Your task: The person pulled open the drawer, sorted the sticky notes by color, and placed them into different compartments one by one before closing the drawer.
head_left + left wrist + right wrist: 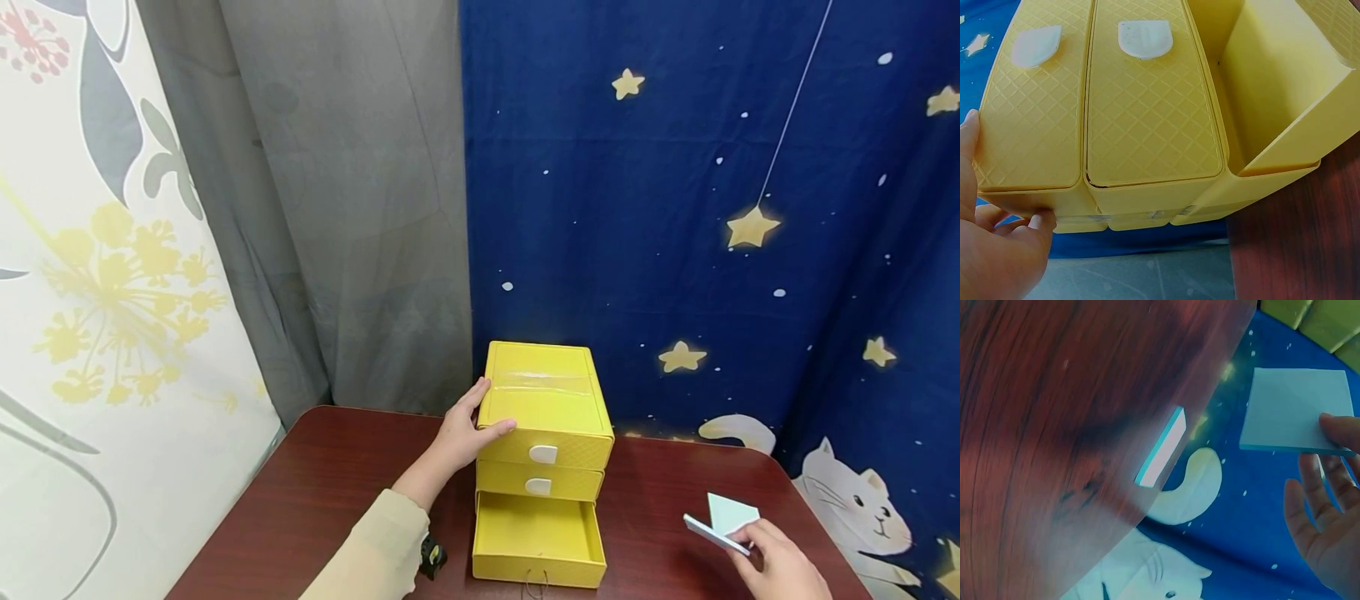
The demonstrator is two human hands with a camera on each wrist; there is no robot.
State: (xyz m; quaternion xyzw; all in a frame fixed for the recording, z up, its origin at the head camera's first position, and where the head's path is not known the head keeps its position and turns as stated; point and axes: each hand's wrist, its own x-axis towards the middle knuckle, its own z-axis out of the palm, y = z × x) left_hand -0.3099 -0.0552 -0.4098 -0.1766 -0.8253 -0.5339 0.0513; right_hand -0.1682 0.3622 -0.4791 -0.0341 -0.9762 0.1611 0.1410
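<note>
A yellow drawer box (543, 404) stands on the table with its bottom drawer (537, 533) pulled out; nothing shows inside that drawer. My left hand (463, 421) grips the box's upper left front corner, thumb along the front edge. In the left wrist view, bent fingers (1041, 222) touch its side. Between thumb and fingers, my right hand (1335, 506) pinches a thin, square, pale blue block like a sticky note pad (1291, 406). Another pale block (1163, 450) of similar colour lies on the table close by, left of the right hand in the right wrist view.
The dark red wooden table (360, 483) has curtains behind it. A small black object (432, 557) lies beside the left sleeve. White tabs (543, 454) mark the two upper, closed drawers, and a string loop (536, 581) hangs from the bottom one.
</note>
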